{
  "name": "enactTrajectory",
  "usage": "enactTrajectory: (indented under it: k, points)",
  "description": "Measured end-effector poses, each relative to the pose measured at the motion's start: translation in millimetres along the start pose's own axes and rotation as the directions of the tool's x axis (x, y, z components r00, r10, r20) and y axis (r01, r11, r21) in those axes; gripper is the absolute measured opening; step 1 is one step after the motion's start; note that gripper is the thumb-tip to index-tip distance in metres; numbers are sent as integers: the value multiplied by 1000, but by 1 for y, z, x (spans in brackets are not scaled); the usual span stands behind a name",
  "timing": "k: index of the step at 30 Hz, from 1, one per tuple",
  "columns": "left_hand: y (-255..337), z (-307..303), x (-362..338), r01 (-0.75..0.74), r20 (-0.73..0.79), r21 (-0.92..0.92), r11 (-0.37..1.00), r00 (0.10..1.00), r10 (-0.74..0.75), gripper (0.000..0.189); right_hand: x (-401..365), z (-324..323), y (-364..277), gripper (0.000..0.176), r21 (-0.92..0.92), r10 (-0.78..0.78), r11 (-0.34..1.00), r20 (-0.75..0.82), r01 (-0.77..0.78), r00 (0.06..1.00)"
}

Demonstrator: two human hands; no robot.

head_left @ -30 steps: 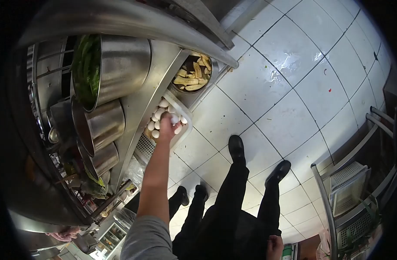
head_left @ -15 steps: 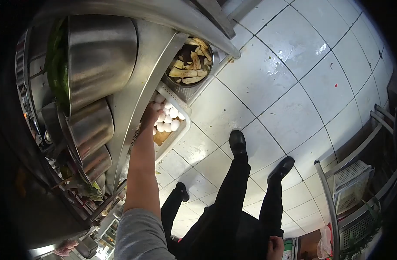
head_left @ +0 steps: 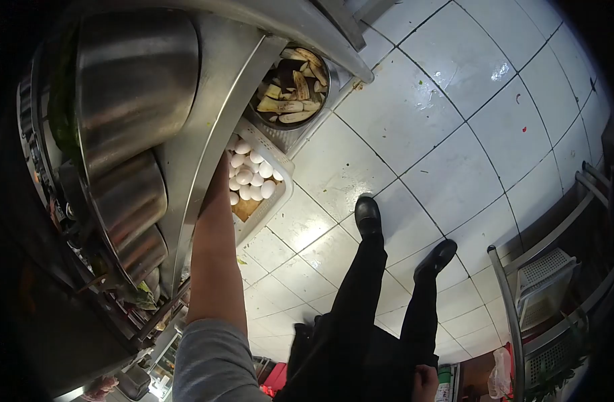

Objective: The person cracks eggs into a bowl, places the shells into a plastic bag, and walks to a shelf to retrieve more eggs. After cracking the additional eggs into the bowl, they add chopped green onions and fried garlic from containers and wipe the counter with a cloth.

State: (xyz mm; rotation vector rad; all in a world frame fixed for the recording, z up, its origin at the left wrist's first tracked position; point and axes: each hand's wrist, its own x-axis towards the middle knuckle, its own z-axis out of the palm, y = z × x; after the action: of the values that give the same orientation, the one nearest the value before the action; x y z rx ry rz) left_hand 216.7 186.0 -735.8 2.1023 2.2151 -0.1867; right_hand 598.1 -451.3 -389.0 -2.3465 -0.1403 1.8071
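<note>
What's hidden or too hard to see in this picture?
Left hand: head view, hidden under the metal counter, so its grip can't be told.
Eggs: head view, some possibly hidden; the counter and left forearm cover the white basket's left side.
Right hand: head view, dim and small near the bottom edge; its grip is unclear.

Fisheye distortion bows straight edges near blackened corners. White glare glints off the glossy white square-tiled floor (head_left: 381, 157); the tall silver cylindrical metal pot (head_left: 139, 80) carries dull reflections, while the left edge lies in deep shadow.
</note>
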Motion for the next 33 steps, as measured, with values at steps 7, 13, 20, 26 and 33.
enactTrajectory:
  k: [7, 13, 20, 26, 33]
  points:
    - [-13, 1, 34, 119, 95, 112, 987, 987, -130, 69, 3, 6, 10, 20, -41, 8, 999, -5, -8, 1000]
    - [33, -6, 26, 221, -50, 256, 941, 975, -215, 75, 3, 10, 13, 20, 8, 27, 1000, -3, -27, 1000]
    - [4, 6, 47, 39, -55, 381, 924, 998, -19, 69, 3, 14, 12, 18, 30, 49, 998, -29, -48, 998]
    - [-9, 12, 27, -198, -139, 526, 827, 940, 313, 77, 2, 10, 17, 19, 28, 9, 1000, -24, -8, 1000]
    - [-28, 28, -25, 43, -343, -374, 927, 922, -181, 79, -2, -3, 19, 19, 27, -53, 998, 11, 52, 999]
